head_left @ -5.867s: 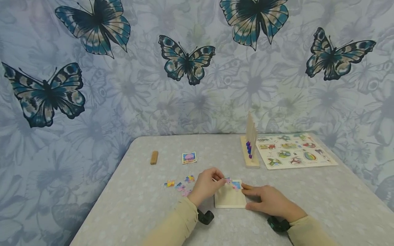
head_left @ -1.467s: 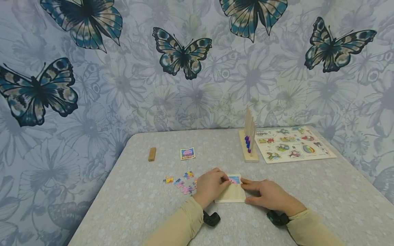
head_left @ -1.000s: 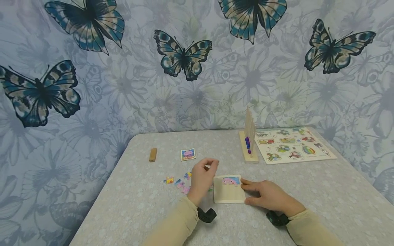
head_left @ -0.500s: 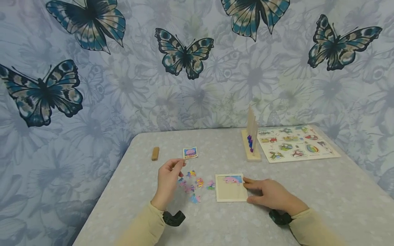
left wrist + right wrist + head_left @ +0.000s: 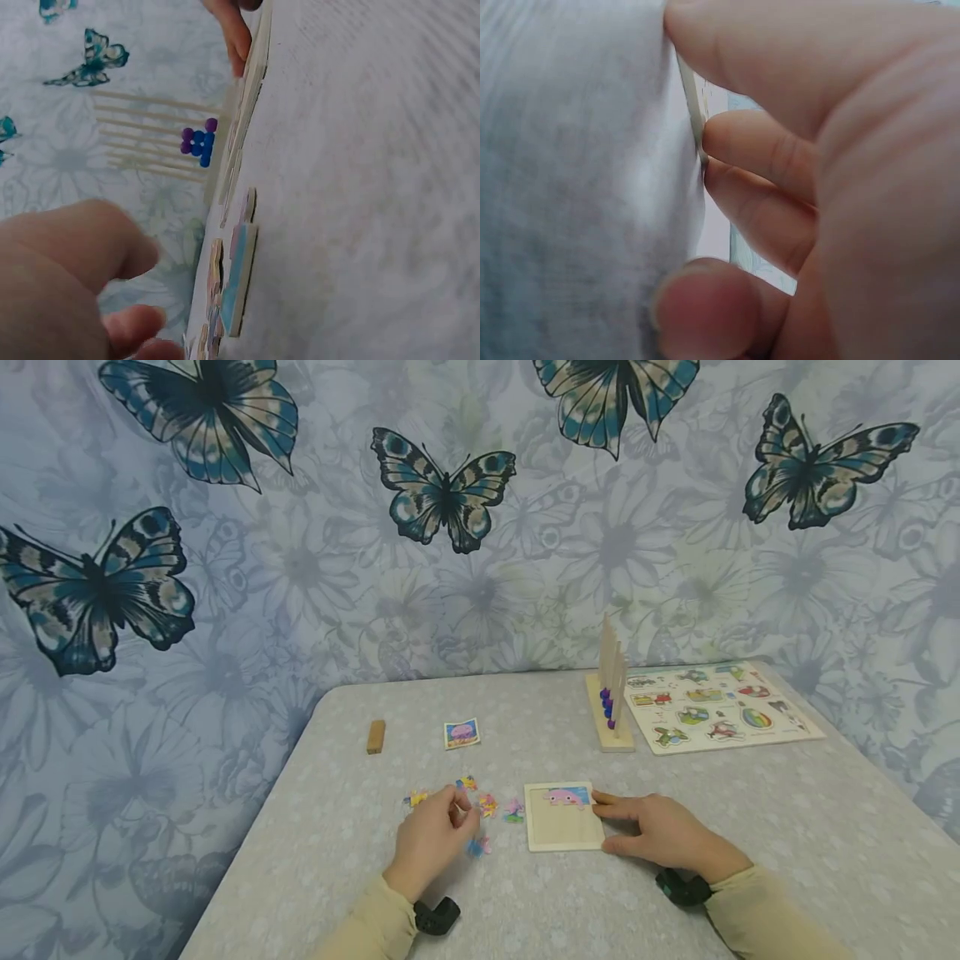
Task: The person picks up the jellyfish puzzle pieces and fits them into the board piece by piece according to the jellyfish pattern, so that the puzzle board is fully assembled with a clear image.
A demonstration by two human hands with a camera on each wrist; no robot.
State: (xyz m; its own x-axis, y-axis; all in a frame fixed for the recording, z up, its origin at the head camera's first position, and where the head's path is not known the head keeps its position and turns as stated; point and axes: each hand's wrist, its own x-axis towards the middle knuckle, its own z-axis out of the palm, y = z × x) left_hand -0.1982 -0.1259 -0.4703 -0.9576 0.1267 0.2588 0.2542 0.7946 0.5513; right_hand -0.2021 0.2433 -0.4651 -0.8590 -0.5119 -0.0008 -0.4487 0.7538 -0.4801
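Note:
My left hand hovers over the loose jigsaw pieces left of the tray. Its fingers are loosely bent, and the left wrist view shows nothing between thumb and fingers, with a blue piece lying beside them. The shallow wooden puzzle tray lies flat, with joined pieces showing a pink face on blue along its top right. My right hand rests at the tray's right edge, fingertips and thumb touching its side. Some pieces are hidden behind my left hand.
A small picture card and a wooden block lie farther back. At the back right stand a pegged wooden rack with blue and purple beads and a picture board. A patterned cloth with butterflies hangs behind the table.
Another piece now sits in the tray's top row. My left hand let go there, swung left past the card, then came down over the loose pieces. My right hand stays at the tray.

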